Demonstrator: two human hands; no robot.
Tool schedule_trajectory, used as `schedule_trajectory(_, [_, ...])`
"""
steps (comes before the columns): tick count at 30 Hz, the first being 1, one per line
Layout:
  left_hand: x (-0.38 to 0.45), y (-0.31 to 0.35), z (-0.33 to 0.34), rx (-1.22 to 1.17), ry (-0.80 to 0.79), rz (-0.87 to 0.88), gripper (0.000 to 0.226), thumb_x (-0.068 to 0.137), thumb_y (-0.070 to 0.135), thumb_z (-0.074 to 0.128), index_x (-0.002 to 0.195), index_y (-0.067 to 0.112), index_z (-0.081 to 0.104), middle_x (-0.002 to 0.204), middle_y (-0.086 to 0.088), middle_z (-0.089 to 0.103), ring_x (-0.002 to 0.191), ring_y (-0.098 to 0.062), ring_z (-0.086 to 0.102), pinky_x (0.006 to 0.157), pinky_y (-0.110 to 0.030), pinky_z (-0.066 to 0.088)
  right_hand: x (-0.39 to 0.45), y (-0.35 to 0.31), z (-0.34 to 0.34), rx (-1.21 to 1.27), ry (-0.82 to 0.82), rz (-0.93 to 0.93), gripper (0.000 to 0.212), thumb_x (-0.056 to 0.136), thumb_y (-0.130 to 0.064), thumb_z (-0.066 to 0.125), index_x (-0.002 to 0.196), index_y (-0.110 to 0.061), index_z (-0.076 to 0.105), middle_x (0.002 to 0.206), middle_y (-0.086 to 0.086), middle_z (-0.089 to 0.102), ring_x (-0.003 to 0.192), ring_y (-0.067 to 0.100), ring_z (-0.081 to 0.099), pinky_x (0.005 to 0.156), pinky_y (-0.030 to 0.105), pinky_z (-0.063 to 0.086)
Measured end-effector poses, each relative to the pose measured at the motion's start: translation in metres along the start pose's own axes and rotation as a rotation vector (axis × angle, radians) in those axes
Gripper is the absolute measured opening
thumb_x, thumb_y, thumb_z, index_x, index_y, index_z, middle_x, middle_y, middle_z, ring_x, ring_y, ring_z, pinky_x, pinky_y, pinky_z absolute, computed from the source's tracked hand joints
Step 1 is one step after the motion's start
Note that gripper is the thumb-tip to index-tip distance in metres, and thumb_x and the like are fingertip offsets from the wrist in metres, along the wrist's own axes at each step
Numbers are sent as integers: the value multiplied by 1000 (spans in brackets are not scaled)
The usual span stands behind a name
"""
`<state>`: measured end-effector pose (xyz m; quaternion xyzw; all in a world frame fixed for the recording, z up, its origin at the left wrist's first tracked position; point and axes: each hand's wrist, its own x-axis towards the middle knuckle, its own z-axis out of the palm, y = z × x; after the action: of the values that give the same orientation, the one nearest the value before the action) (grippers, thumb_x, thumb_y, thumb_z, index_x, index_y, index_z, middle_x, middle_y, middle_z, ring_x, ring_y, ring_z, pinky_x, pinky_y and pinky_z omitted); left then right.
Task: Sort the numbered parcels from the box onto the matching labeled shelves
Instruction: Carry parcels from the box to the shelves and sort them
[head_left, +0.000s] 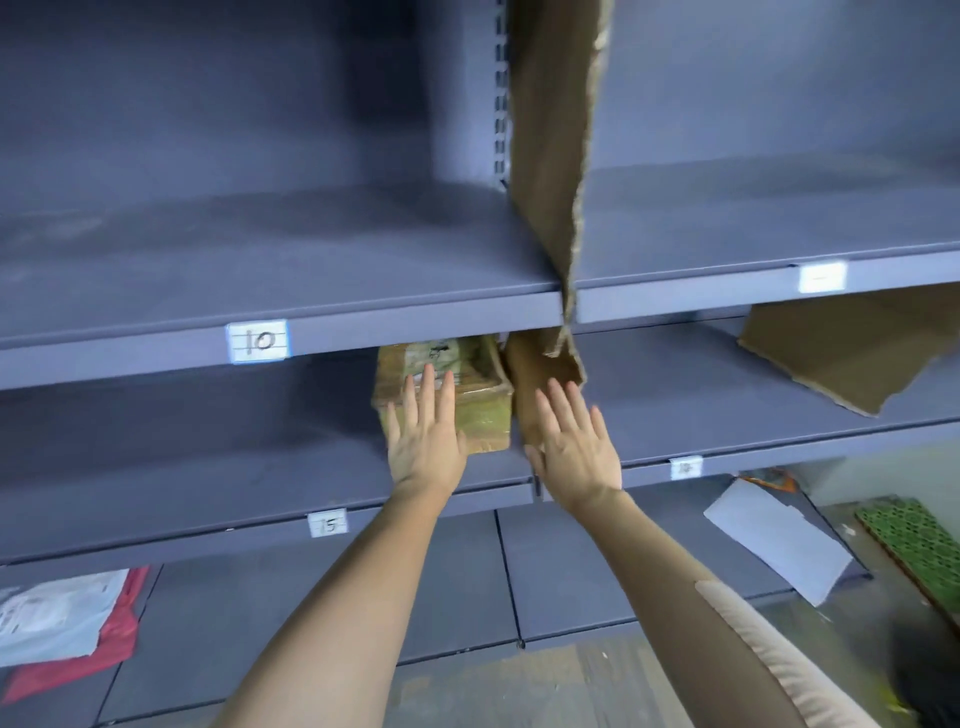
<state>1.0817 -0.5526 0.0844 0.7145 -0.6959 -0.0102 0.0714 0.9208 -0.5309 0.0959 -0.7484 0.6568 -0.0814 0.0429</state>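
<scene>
**Parcel Seated on the Shelf Marked 15: Placement Step Closing**

The shelving unit (291, 244) fills the frame, blue-grey, in several tiers. A torn cardboard divider (550, 156) stands upright at centre, splitting the tiers into left and right bays. A second cardboard sheet (852, 353) hangs at the right edge under the upper tier.

The shelf of concern is the middle tier, left bay (156, 441). Its front lip carries a label reading 15 (328, 524). The tier above bears a label reading 10 (257, 341). Two further labels at right are too blurred to read.

The parcel (467, 384), a taped brown carton, sits on the middle tier at frame centre, just beside the divider. Any number on its top is not legible, so the match with 15 cannot be confirmed.

Loose mailers lie on the bottom tier at lower left (62, 618) and a white sheet at lower right (779, 545).

The left hand (426, 441) lies with fingers straight and spread, its grip open, fingertips on the carton's near top. The right hand (576, 447) is likewise flat and spread, resting against the divider's foot, pinching nothing.

Judgement: the placing step appears nearly complete. The next move calls for both hands to come clear, then a return to the box, which is not in view, for another parcel.
</scene>
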Motion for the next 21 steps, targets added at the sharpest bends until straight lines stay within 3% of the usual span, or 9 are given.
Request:
schedule_trajectory(3, [-31,54,-5,-5,-19,47,70,101,35,34,151,22,-13,158,2,-20,147,-21,-12,117,-43,1,-41,48,-15,-62,-51,91,64,102,-41,26,152,-16,-6,159,5,-12,147,23,-13,118,38,-2])
schedule_trajectory(7, [-89,159,-6,-22,-37,181,68,101,31,35,151,21,-9,158,1,-18,147,-22,-10,117,-44,2,-120,139,-48,-75,-8,221,64,101,-43,26,152,-18,-5,159,4,-11,147,22,-11,118,37,-1])
schedule_trajectory(14, [-217,414,12,-145,-171,632,67,101,30,37,152,21,-4,159,0,-13,147,-23,-7,117,-45,5,-328,329,-102,-162,69,641,66,99,-44,31,152,-17,4,160,5,-3,148,23,-4,118,38,4])
schedule_trajectory(21, [-380,590,16,-159,-347,1120,67,100,35,36,152,21,-4,160,1,-13,147,-21,-6,117,-46,5,-554,432,-125,-184,7,1214,61,101,-44,24,152,-20,1,160,4,-5,148,20,-5,118,36,0])
